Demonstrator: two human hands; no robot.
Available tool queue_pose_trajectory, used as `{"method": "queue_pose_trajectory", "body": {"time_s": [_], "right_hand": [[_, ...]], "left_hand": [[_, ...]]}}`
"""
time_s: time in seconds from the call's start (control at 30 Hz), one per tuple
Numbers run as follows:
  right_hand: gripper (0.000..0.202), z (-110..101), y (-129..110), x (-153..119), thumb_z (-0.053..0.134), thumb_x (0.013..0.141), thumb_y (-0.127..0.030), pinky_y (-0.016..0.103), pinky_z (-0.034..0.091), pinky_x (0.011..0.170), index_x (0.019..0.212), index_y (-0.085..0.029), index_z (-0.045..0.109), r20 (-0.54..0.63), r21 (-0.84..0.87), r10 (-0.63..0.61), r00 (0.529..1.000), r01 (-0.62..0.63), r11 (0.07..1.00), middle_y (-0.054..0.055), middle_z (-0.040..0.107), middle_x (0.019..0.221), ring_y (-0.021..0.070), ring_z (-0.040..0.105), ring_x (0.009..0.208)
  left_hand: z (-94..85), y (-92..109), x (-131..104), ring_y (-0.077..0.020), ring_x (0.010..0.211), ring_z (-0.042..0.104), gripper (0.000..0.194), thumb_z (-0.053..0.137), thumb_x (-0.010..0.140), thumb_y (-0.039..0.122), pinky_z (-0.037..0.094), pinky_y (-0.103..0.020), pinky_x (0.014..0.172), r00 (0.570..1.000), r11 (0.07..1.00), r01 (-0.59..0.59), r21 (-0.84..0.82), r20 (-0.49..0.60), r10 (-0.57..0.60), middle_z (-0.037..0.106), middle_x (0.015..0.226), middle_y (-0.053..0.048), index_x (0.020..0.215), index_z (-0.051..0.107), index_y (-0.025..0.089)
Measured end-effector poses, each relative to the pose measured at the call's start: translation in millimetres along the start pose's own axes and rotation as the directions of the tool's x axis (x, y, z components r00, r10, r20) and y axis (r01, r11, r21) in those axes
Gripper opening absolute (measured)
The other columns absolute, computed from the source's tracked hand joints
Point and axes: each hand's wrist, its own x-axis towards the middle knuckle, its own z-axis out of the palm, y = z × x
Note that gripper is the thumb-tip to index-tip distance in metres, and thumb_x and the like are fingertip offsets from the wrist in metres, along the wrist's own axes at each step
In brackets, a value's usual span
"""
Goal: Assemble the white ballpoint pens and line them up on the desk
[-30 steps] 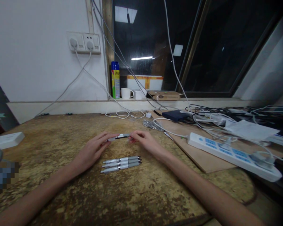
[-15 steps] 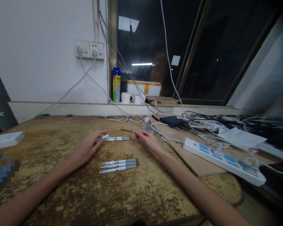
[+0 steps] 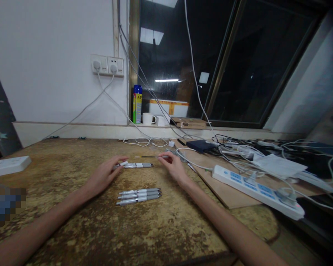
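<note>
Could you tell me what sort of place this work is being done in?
Probably an informal workbench by a window at night: a worn, stained table, a power strip amid tangled cables, and loose pens near the left hand and right hand.

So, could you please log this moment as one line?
left hand: on pen barrel | right hand: pinching thin refill | three pens: nearer, side by side on table

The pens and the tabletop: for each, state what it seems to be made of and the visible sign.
Three pens: probably plastic, smooth pale barrels with matte grey grips, likely rubber. Tabletop: unclear, perhaps painted wood or metal; mottled yellow-brown patches look like worn coating.
</note>
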Motion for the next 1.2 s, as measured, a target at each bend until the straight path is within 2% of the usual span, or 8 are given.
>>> {"method": "queue_pose_trajectory", "body": {"time_s": [0.2,0.57,0.8,1.2], "right_hand": [[0.03,-0.6,-2.0,0.3,0.072,0.083,-0.041,0.037,0.053,0.094,0.099,-0.015,0.072,-0.009,0.019,-0.007,1.0,0.007,1.0,0.011,0.074,0.106,0.023,0.069,0.098],[0.034,0.5,-6.6,-1.4,0.072,0.083,-0.045,0.036,0.053,0.093,0.099,-0.016,0.074,-0.008,-0.014,0.002,1.0,-0.002,1.0,0.011,0.075,0.106,0.0232,0.069,0.098],[0.039,-0.8,-4.5,0.2,0.063,0.09,-0.052,0.035,0.052,0.087,0.09,-0.015,0.075,-0.007,-0.063,0.026,1.0,-0.026,0.998,0.01,0.076,0.092,0.0237,0.07,0.09],[0.049,0.5,-3.8,-1.8,0.059,0.09,-0.06,0.035,0.052,0.081,0.083,-0.015,0.076,0.008,-0.049,0.092,0.996,-0.091,0.995,0.009,0.077,0.083,0.0237,0.071,0.079]], "left_hand": [[-0.9,-0.8,0.2,-0.0278,0.118,0.065,0.041,0.043,0.105,0.044,0.051,-0.043,0.103,1.0,1.0,0.018,-0.001,-0.001,-0.018,0.067,0.133,-0.011,0.135,0.059,0.022],[-1.5,0.5,0.7,-0.0273,0.116,0.066,0.04,0.043,0.105,0.045,0.05,-0.044,0.102,1.0,1.0,0.012,0.0,-0.007,-0.012,0.068,0.132,-0.01,0.133,0.06,0.023],[-0.8,-3.4,1.0,-0.0277,0.119,0.064,0.041,0.042,0.105,0.047,0.049,-0.045,0.104,1.0,1.0,-0.012,0.005,0.004,0.012,0.066,0.135,-0.01,0.134,0.059,0.023],[-1.3,-3.3,1.0,-0.0287,0.118,0.066,0.045,0.041,0.105,0.05,0.051,-0.043,0.103,1.0,1.0,-0.003,0.022,0.003,0.003,0.069,0.131,-0.011,0.133,0.062,0.022]]}}
